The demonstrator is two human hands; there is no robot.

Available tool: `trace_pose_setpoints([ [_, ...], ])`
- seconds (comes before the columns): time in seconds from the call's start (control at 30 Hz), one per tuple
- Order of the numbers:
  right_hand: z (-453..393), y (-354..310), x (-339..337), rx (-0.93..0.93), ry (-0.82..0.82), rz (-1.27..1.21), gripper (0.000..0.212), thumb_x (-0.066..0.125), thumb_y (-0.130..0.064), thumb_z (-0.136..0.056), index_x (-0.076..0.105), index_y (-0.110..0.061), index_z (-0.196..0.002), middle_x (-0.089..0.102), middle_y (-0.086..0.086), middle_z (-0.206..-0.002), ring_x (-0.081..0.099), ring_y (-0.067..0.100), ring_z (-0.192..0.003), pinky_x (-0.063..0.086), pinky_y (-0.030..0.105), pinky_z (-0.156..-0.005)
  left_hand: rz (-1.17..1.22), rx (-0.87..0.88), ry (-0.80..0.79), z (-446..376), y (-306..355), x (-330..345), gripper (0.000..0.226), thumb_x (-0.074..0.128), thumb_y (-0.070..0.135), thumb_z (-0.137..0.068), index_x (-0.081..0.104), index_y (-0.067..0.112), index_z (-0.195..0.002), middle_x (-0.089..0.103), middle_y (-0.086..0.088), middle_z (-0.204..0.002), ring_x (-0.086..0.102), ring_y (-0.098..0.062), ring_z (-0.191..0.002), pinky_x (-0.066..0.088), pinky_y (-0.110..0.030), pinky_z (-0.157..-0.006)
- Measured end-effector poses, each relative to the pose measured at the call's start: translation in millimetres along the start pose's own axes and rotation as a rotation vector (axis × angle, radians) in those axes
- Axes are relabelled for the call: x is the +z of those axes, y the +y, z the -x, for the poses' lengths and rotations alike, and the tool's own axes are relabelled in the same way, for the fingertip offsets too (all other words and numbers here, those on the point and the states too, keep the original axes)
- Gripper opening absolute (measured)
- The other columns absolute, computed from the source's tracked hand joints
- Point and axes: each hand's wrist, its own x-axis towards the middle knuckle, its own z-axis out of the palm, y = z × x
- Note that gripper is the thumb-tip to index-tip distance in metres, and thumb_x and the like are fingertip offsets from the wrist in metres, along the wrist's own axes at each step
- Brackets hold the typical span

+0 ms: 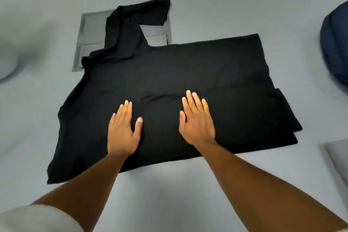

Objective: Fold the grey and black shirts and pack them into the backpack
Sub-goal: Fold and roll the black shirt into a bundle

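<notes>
One black shirt (188,73) on bed (188,194), one grey shirt (90,30) far left, one backpack (335,47) right. Left hand (122,132) and right hand (197,122) flat, fingers straight, pressing black shirt.

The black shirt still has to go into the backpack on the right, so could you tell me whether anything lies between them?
Nothing visible does: only bare bed sheet separates the black shirt from the backpack.

matt black cloth shirt (188,73), smooth grey sheet (207,0)

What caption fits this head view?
Both hands, left and right, press flat on a half-folded black shirt on a bed.
</notes>
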Motion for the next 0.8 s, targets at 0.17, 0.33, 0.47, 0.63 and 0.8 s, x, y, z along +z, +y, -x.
trace_pose_setpoints([
  [0.17,-0.1,0.3,0.4,0.007,0.003,-0.003,0.058,0.02,-0.039,-0.102,0.026,-0.015,-0.155,0.01,0.003,-0.165,0.005,0.02,-0.153,0.01,0.044,-0.124,0.02,0.042,-0.012,2.9,-18.9,-2.5,0.064,0.023,0.05,-0.104,0.026,0.017,-0.159,0.02,0.002,-0.167,0.008,-0.01,-0.155,0.008,-0.04,-0.127],
  [0.33,-0.4,-2.4,3.0,0.013,-0.001,0.023,0.059,0.02,-0.043,-0.103,0.024,-0.015,-0.155,0.008,0.003,-0.166,0.004,0.02,-0.153,0.009,0.045,-0.124,0.033,0.112,0.137,13.2,27.5,-0.2,0.055,0.035,0.034,-0.104,0.04,0.01,-0.153,0.034,-0.006,-0.162,0.025,-0.022,-0.152,0.009,-0.046,-0.126],
  [0.47,0.7,-1.3,1.3,0.009,0.0,0.038,0.06,0.021,-0.044,-0.103,0.023,-0.015,-0.155,0.007,0.003,-0.166,0.003,0.019,-0.153,0.008,0.044,-0.124,0.124,0.217,-0.059,16.7,77.7,24.2,0.056,0.028,0.039,-0.108,0.025,0.017,-0.16,0.02,0.002,-0.167,0.009,-0.01,-0.155,0.01,-0.042,-0.127],
  [0.63,-0.1,6.8,0.8,-0.04,-0.011,0.036,0.06,0.022,-0.046,-0.103,0.025,-0.015,-0.155,0.008,0.002,-0.166,0.004,0.019,-0.153,0.009,0.044,-0.124,-0.001,0.146,-0.049,21.2,44.3,17.7,0.062,0.029,0.052,-0.107,0.017,0.023,-0.161,0.008,0.008,-0.168,-0.001,-0.007,-0.155,0.002,-0.033,-0.127],
  [0.8,3.0,34.1,-4.7,-0.016,-0.008,0.071,0.067,0.014,-0.053,-0.101,0.024,-0.016,-0.155,0.009,0.001,-0.166,0.004,0.02,-0.153,0.011,0.044,-0.124,-0.021,0.076,-0.033,26.2,24.8,12.3,0.065,0.031,0.053,-0.106,0.019,0.022,-0.161,0.011,0.008,-0.169,0.0,-0.008,-0.155,0.005,-0.036,-0.127],
])
